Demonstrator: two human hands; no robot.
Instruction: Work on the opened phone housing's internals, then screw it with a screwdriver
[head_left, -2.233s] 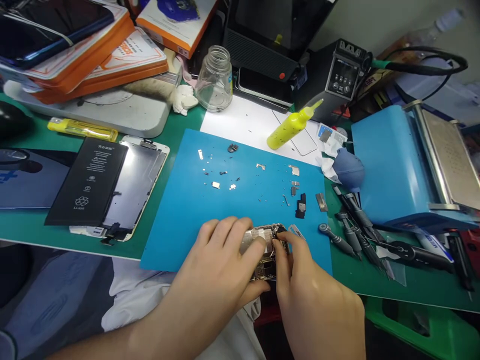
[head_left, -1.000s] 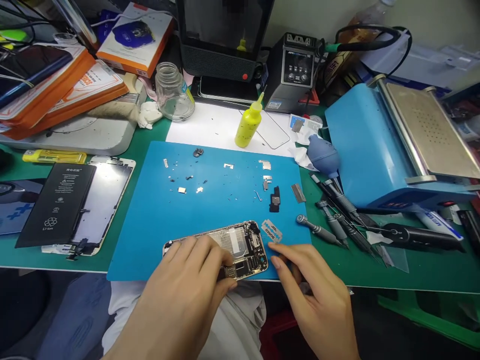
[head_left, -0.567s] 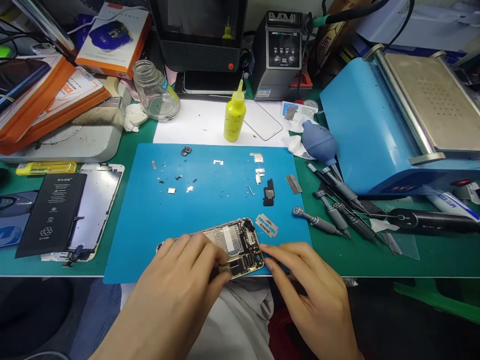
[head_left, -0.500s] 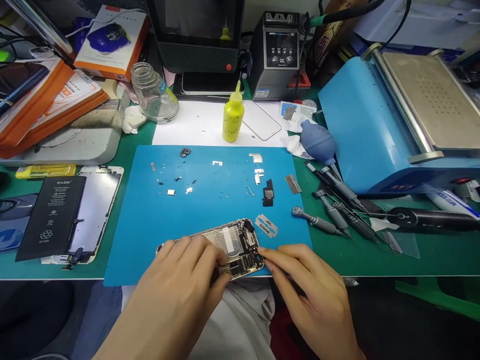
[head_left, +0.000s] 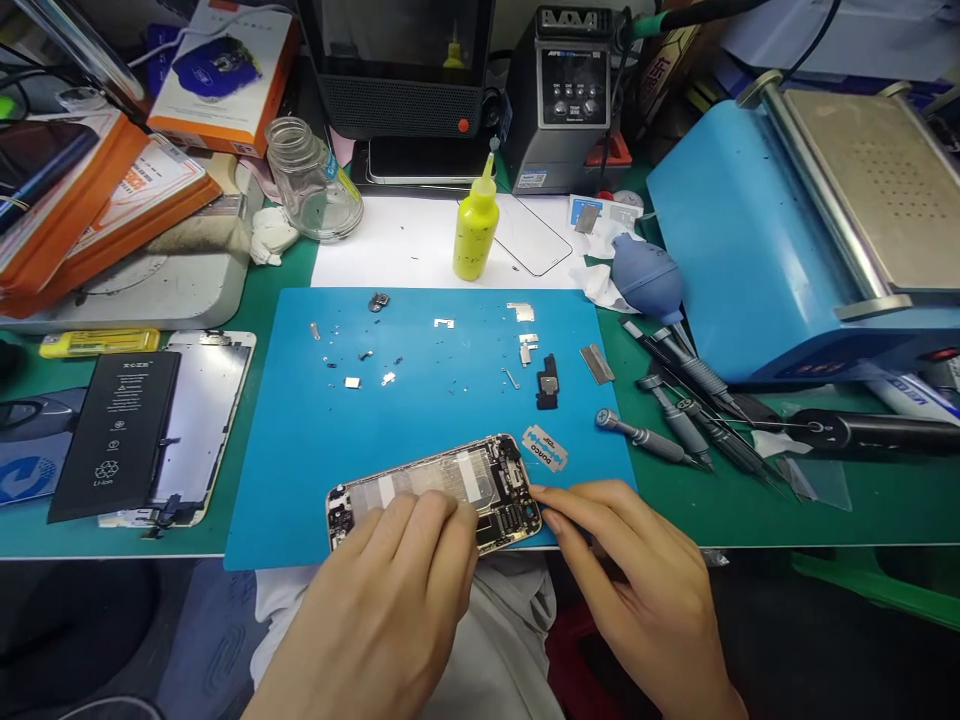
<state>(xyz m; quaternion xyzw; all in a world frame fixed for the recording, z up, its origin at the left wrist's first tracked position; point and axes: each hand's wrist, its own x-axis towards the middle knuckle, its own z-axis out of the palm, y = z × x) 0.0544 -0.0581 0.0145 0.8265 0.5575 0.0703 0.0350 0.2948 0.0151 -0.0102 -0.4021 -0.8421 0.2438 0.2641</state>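
Note:
An opened phone (head_left: 435, 482), its inner side facing up with the circuit board showing, sits at the front edge of a blue mat (head_left: 300, 420). My left hand (head_left: 405, 590) lies over its near long edge with fingers curled together and the thumb hidden beneath. At the phone's right end, the thumb and index finger of my right hand (head_left: 630, 580) close on the corner edge; the other fingers are folded under. Just beyond that corner is a razor blade (head_left: 544, 449). A black speaker module (head_left: 548, 384) and small metal shields (head_left: 520, 312) lie farther back.
At left, a black battery (head_left: 112, 435) rests on a phone screen (head_left: 214, 400). A yellow bottle (head_left: 475, 230) and a glass jar (head_left: 315, 185) stand behind the mat. Screwdrivers (head_left: 649, 440), a blower bulb (head_left: 646, 275) and a blue heating machine (head_left: 735, 240) occupy the right.
My left hand has slid back toward the phone's near edge, and its thumb has gone out of sight. The phone's left end now shows. My right hand stays at the corner.

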